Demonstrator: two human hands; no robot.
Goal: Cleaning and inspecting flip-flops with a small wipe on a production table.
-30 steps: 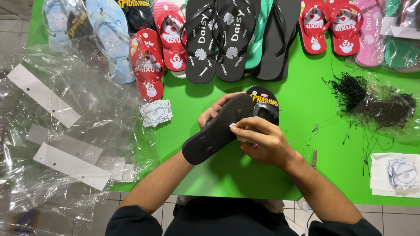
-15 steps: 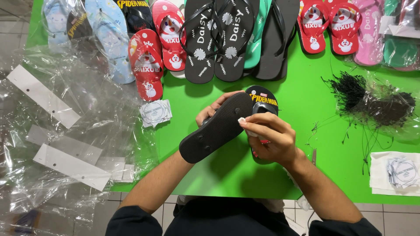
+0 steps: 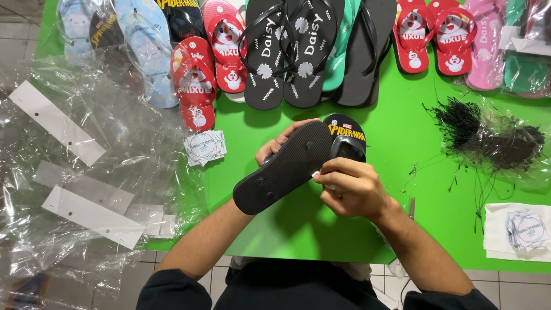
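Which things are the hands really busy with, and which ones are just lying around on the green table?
Busy with:
- left hand and right hand, gripping the black flip-flops together, one sole up

Lying around:
- row of flip-flops along the far edge
- clear plastic bags
- white card strips
- bundle of black strings
- round paper tags
- green table

We note clear plastic bags with white card strips at left; round white labels at centre left; more white labels at lower right; a clear bag of black ties at right.
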